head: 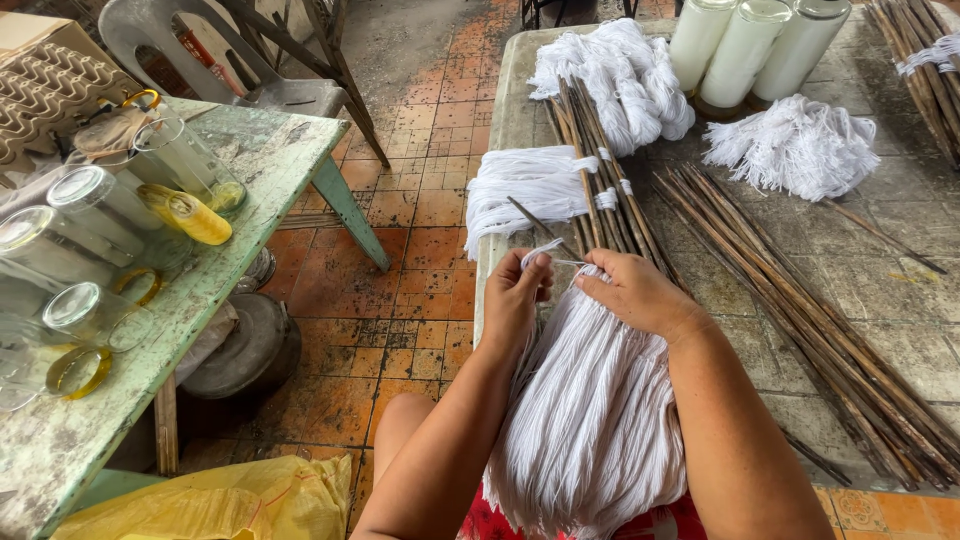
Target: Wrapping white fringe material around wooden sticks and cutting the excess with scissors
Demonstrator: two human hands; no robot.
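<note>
White cotton string bundle (590, 400) at frame centre: left hand (515, 300) pinches strands, right hand (635, 292) grips top; fingertips hidden.

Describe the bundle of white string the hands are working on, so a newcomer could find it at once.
Start at the grey concrete table strewn with dark sticks. At its near edge a long bundle of white string hangs onto the person's lap, pinched at the top by the left hand and right hand. Unlike the smaller bundles farther back, it is the largest.
</note>
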